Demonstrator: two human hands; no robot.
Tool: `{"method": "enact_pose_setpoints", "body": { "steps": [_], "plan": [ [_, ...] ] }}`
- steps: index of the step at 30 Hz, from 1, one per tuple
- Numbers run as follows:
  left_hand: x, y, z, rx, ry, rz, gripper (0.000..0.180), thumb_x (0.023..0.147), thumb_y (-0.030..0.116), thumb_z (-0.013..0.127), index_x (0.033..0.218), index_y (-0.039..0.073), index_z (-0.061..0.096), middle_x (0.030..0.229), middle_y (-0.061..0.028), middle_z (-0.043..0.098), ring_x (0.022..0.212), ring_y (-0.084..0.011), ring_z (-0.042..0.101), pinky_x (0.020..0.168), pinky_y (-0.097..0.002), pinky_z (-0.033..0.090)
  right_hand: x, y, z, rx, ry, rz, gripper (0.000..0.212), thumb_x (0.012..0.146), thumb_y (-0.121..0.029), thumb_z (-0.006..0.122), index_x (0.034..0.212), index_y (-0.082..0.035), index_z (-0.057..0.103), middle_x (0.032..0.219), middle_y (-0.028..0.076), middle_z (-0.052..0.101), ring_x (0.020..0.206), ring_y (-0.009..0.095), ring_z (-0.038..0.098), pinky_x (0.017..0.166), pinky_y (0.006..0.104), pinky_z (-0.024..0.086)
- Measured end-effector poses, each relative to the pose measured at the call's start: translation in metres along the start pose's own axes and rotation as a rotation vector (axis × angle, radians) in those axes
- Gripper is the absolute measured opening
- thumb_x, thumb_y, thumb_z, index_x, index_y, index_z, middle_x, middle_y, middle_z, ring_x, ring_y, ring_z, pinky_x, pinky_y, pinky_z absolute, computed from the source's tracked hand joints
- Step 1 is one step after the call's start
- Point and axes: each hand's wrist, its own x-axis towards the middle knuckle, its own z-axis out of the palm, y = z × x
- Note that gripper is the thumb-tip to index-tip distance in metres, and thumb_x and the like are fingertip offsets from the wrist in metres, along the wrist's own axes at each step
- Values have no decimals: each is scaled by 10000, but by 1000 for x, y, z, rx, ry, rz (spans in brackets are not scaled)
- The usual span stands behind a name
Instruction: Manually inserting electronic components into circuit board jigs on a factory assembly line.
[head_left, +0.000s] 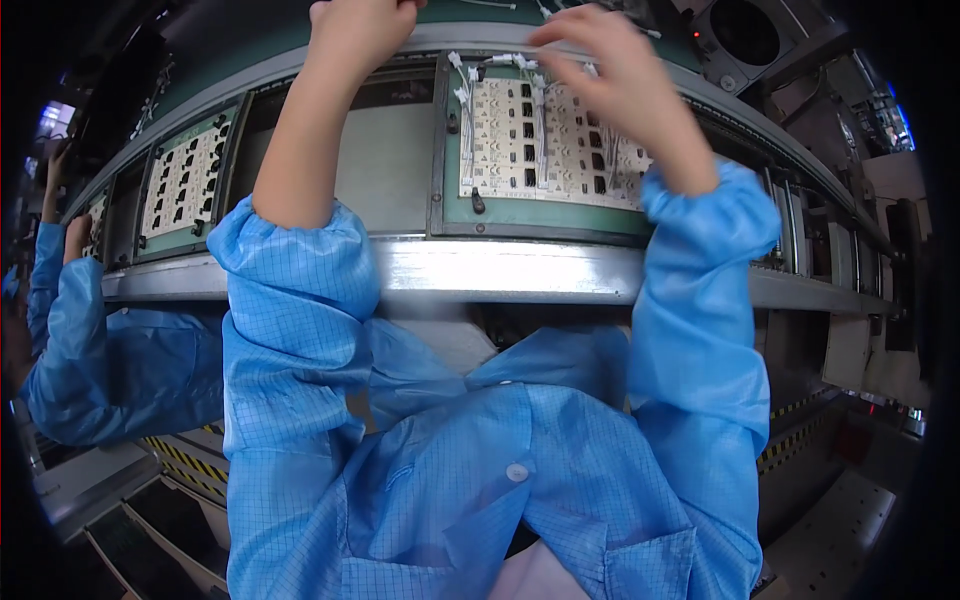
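Observation:
A white circuit board panel (500,150) with rows of black parts lies in a green-based fixture (560,220) in front of me. White wire leads with small connectors (463,95) lie along its left edge and across it. My right hand (620,85) is over the panel's upper right, slightly blurred, its fingers stretched out and apart near the far edge, with nothing visible in them. Farther left, my left hand (362,35) reaches beyond the rail at the top edge of the view. Its fingers are curled, and their tips and whatever they hold are out of view.
A metal rail (500,268) runs along the near side of the line. Another fixture with a white panel (185,178) sits to the left, where a co-worker in a blue smock (140,370) works. More white leads (490,4) lie beyond the far rail. A round fan (742,32) stands at upper right.

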Motion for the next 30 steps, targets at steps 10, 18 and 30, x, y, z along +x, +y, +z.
{"method": "enact_pose_setpoints", "body": {
  "steps": [10, 18, 30],
  "plan": [
    [9, -22, -13, 115, 71, -162, 250, 904, 283, 549, 1020, 224, 762, 927, -40, 749, 941, -273, 706, 841, -431, 469, 7, -114, 86, -247, -227, 129, 471, 779, -160, 653, 1232, -52, 586, 1277, 236, 528, 1330, 424, 423, 1061, 756, 232],
    [-65, -222, -130, 504, -230, -695, 424, 943, 444, 527, 1298, 237, 631, 1273, -116, 665, 1184, -344, 624, 985, -543, 446, -25, -96, 8, -393, -426, 449, 786, 765, -84, 679, 1493, -163, 391, 1532, 214, 361, 1478, 378, 279, 1140, 708, 167],
    [-167, -328, -190, 258, -124, -653, 635, 1026, 508, 471, 1358, -28, 545, 1331, -224, 609, 1249, -360, 567, 1053, -377, 413, -198, 88, -176, -628, -236, 1206, 986, 687, -353, 874, 1509, -140, 373, 1511, 206, 386, 1474, 372, 257, 1136, 729, 97]
  ]
}}
